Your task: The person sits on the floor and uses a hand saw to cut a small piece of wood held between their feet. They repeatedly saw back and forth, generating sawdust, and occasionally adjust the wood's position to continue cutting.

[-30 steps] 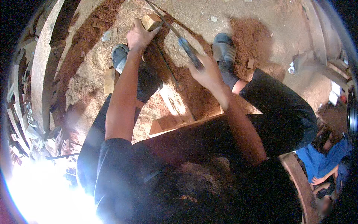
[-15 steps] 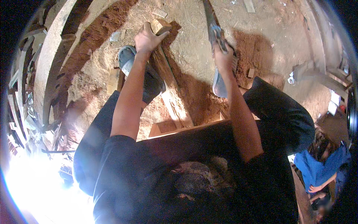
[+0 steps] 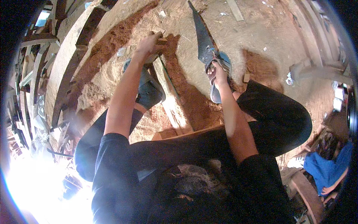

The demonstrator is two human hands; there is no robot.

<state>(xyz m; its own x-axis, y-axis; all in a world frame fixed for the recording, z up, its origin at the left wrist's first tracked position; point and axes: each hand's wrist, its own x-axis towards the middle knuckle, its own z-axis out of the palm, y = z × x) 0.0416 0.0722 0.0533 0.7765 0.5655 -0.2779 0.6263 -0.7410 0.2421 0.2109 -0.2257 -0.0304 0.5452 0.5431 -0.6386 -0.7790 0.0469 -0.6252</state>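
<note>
My left hand is closed around a short wooden block at the far end of a squared timber. The timber runs back toward my lap, between my feet. In my right hand is a handsaw, gripped by its dark handle. Its blade points away and slightly left, with the broad side showing, apart from the timber. The saw handle is just in front of my right sandal. My left shoe rests against the timber's left side.
Curved wooden ribs and piled scraps stand at the left. A flat wood strip lies on the sawdust-covered ground ahead. Under my legs is a wooden board. A person in blue cloth is at the lower right.
The saw has turned so its broad blade faces me, and its tip has swung left. My right hand has come slightly nearer. My left hand stays on the block, its fingers now curled further over it.
</note>
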